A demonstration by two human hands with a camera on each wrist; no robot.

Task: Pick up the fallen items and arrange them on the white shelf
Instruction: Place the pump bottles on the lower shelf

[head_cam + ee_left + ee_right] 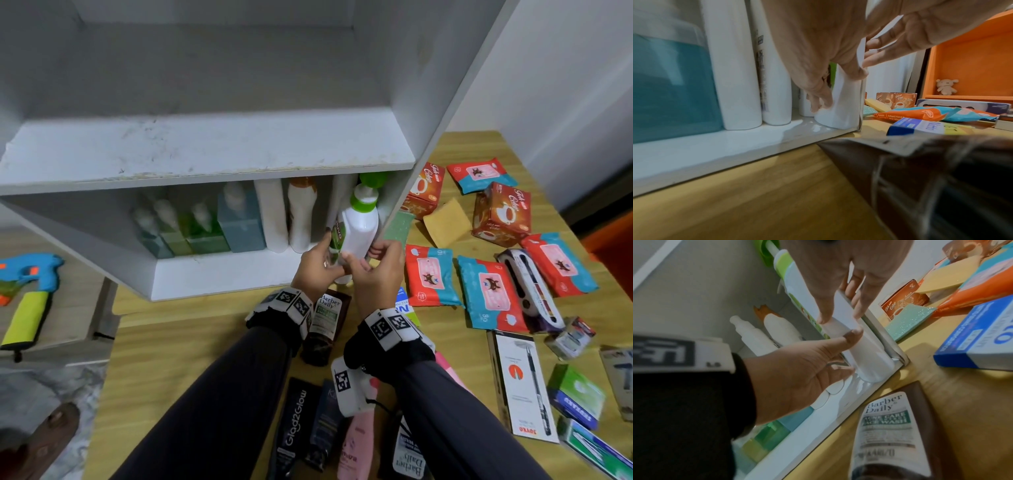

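Note:
A white bottle with a green cap (361, 229) stands tilted at the right end of the white shelf's (222, 277) lower level, its base on the board (842, 112). My left hand (320, 263) grips its lower body, fingers behind and thumb in front (836, 87). My right hand (375, 263) straddles the shelf's side panel (445, 137): in the right wrist view its thumb touches the bottle (869, 356) while its straight fingers (859, 311) lie outside the panel. Several white, green and blue bottles (239, 222) stand in a row to the left.
On the wooden table (205, 359) right of the shelf lie wet-wipe packs (431, 274), tea boxes (501, 214), sponges (447, 222) and a pen box (520, 383). A Barber Daily tube (325, 318) and other tubes (298, 428) lie under my wrists. The upper shelf board (205, 147) is bare.

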